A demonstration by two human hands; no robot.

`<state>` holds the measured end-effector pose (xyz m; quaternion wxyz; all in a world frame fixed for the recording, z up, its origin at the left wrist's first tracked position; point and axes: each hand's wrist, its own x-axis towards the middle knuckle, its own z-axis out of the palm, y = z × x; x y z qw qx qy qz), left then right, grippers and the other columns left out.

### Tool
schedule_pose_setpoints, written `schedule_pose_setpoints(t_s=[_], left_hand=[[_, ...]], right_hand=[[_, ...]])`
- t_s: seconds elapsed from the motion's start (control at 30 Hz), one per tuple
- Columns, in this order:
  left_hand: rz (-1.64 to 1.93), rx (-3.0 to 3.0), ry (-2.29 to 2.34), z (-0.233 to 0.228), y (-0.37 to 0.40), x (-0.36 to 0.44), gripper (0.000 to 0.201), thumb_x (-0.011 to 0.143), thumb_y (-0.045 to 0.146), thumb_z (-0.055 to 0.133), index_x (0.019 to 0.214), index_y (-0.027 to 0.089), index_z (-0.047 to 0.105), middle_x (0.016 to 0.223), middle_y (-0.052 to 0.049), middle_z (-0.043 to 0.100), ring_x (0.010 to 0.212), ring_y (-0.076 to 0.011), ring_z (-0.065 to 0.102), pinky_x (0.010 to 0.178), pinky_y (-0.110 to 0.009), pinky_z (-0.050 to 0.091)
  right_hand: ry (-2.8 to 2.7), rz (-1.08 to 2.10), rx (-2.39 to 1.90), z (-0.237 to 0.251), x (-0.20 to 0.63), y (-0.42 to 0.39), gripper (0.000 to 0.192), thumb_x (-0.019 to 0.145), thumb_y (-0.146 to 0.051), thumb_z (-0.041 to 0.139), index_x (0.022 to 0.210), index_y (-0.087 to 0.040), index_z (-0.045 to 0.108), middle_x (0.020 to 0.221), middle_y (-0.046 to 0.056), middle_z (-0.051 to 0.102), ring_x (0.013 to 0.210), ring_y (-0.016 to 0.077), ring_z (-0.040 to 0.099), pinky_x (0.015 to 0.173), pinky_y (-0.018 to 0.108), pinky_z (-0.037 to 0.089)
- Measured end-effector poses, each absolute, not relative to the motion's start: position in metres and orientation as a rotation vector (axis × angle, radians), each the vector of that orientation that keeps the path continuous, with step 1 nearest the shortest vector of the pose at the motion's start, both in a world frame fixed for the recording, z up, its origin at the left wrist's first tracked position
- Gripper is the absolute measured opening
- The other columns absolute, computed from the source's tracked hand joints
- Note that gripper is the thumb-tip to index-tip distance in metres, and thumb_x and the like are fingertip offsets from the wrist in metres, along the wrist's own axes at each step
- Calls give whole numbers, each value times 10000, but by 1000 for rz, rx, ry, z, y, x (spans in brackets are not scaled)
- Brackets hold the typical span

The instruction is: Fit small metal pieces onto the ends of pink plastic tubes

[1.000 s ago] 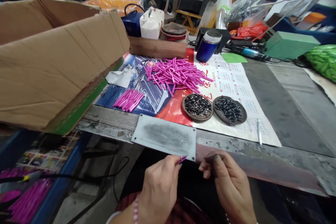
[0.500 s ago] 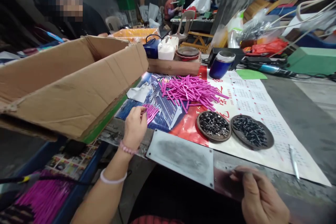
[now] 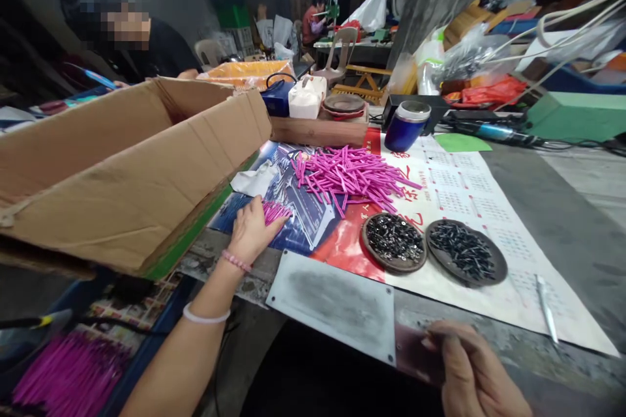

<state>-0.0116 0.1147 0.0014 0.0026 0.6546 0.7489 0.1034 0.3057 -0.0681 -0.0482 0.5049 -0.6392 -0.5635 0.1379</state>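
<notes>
Grip of my left hand [image 3: 250,229] lies flat and loose on the small bundle of pink sticks [image 3: 274,211], fingertips touching it, closed on nothing I can see. Its sticks run long-axis toward 1 o'clock, with the big pink pile [image 3: 353,173] farther that way. My right hand [image 3: 473,371], at 5 o'clock, pinches something small; I cannot tell what.
</notes>
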Motion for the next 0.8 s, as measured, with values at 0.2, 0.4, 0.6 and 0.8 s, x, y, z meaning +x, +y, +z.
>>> schedule_pose_setpoints(t_s=[0.2,0.4,0.6,0.8], left_hand=[[136,2132,2385,-1,112,5,718,918,436,637,1467,42,394,1277,-253,647,1188,-401,588,953,-473,483],[23,2177,2449,-3,114,14,529,963,211,530,1447,19,435,1208,-255,646,1161,-375,594,919,-475,508],[-50,2121,2558,-2,122,15,398,996,313,611,1363,168,553,1275,-113,640,1145,-286,638,936,-491,550],[-109,2042,2568,5,133,3,335,982,316,649,1278,162,615,1279,-109,652,1096,-265,669,908,-473,582]], right_hand=[[-1402,270,-1522,-53,304,-68,283,1019,-435,538,936,-198,668,818,24,704,608,134,691,627,203,537],[-1441,207,-1582,-56,305,-68,308,1004,-469,551,921,-196,668,803,33,725,634,168,704,651,246,531],[-1438,183,-1580,-58,306,-68,302,1000,-469,560,926,-196,666,813,40,732,657,186,718,648,263,526],[-1474,164,-1552,-57,306,-67,292,1008,-453,548,927,-195,660,795,36,725,649,181,710,658,261,528]])
